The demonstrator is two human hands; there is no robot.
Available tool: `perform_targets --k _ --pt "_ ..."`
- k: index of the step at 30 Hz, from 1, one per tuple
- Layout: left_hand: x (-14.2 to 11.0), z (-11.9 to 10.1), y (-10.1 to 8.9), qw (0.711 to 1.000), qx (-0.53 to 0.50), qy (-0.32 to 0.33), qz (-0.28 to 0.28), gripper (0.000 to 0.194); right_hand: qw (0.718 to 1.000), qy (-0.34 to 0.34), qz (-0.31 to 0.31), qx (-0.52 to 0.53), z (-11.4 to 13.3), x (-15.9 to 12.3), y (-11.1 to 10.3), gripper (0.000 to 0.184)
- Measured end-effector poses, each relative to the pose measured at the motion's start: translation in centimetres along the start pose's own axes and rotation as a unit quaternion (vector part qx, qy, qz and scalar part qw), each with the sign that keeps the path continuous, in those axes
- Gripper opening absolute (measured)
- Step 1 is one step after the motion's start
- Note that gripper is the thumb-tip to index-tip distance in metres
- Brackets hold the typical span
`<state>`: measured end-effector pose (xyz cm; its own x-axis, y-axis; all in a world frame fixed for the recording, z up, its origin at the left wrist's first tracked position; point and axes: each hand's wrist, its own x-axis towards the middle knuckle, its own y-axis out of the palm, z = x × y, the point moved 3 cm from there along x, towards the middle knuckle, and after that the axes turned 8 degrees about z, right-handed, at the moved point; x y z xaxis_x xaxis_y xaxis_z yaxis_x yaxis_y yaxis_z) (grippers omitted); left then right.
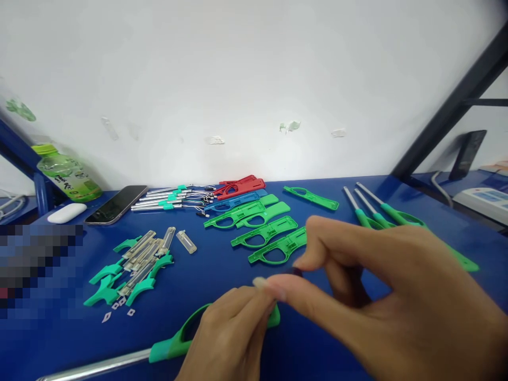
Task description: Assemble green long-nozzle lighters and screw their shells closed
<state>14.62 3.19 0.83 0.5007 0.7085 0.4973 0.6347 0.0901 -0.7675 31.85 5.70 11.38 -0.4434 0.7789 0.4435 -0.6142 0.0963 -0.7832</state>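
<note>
A green gas lighter (170, 346) with a long metal tube lies across the front, its tube pointing left. My left hand (228, 336) is closed around its handle and hides most of it. Over the handle's rear end, my right hand (369, 291) has its thumb and bent forefinger brought together, the thumb touching the left fingers. A small dark bit shows between them, too hidden to name. Just beyond lie green lighter casing halves (273, 251), open side up. To the left is a pile of clear fuel tanks (145, 259) and teal triggers (138, 290).
Metal tubes with wires (170, 200) lie at the back beside red casings (240, 187) and a blue casing (236, 201). Three assembled lighters (369, 209) are at right. A phone (117, 205), white earbud case (66, 212) and bottle (69, 174) stand left. A white wall closes the back.
</note>
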Motion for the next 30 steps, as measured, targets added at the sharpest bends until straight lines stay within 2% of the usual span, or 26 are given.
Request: perform_targets --k 3,4,6,7,9,12,13,15,17,20,22,23,25,27,30 --pt "-0.1 0.1 0.1 1.000 0.005 -0.005 0.001 0.025 1.000 0.000 0.011 0.022 -0.1 -0.6 -0.2 0.012" --pt "-0.1 0.0 0.1 1.000 0.002 -0.006 -0.001 0.025 0.999 -0.010 0.014 0.030 -0.1 -0.9 -0.3 0.011" --pt "0.0 0.0 0.2 1.000 -0.009 -0.003 -0.007 0.022 0.998 -0.031 0.015 0.052 -0.3 -1.4 -0.6 0.025" --pt "0.0 0.0 0.2 1.000 -0.012 0.000 -0.011 0.022 0.997 -0.032 0.017 0.065 -0.4 -1.4 -0.6 0.023" --pt "0.1 0.0 0.2 1.000 -0.012 0.004 -0.019 0.022 0.997 -0.012 0.024 0.074 -0.7 -1.2 -0.5 0.009" --pt "0.0 0.0 0.1 1.000 -0.008 0.007 -0.015 0.020 0.999 0.034 0.021 0.032 -0.5 -0.4 -0.2 0.040" --pt "0.0 0.0 0.1 1.000 -0.005 0.006 -0.011 0.020 0.999 0.040 0.021 0.026 -0.3 -0.2 -0.1 0.043" --pt "0.0 0.0 0.1 1.000 0.000 -0.001 0.001 0.021 0.997 0.041 0.035 0.051 0.1 0.0 -0.2 0.035" --pt "0.1 0.0 0.1 1.000 -0.001 -0.009 0.011 0.022 0.994 0.028 0.046 0.090 0.3 -0.2 -0.4 0.013" --pt "0.4 -0.1 0.0 1.000 -0.010 0.002 -0.006 0.022 0.993 0.008 0.054 0.106 0.3 -0.7 -0.8 0.015" --pt "0.4 -0.1 0.0 1.000 -0.008 0.010 -0.020 0.024 0.991 0.020 0.074 0.111 0.0 -0.7 -0.6 0.008" --pt "0.4 -0.1 0.0 1.000 -0.006 0.011 -0.024 0.023 0.990 0.036 0.081 0.110 -0.2 -0.6 -0.4 0.008" --pt "0.2 0.0 0.1 1.000 0.001 0.013 -0.024 0.021 0.991 0.069 0.079 0.088 -0.4 -0.4 0.0 0.026" --pt "0.0 0.1 0.1 1.000 0.003 0.009 -0.013 0.021 0.993 0.088 0.059 0.045 -0.3 -0.1 0.3 0.037" --pt "-0.1 0.0 0.1 1.000 -0.005 -0.005 0.008 0.022 0.995 0.088 0.048 0.005 0.0 0.1 0.9 0.038"
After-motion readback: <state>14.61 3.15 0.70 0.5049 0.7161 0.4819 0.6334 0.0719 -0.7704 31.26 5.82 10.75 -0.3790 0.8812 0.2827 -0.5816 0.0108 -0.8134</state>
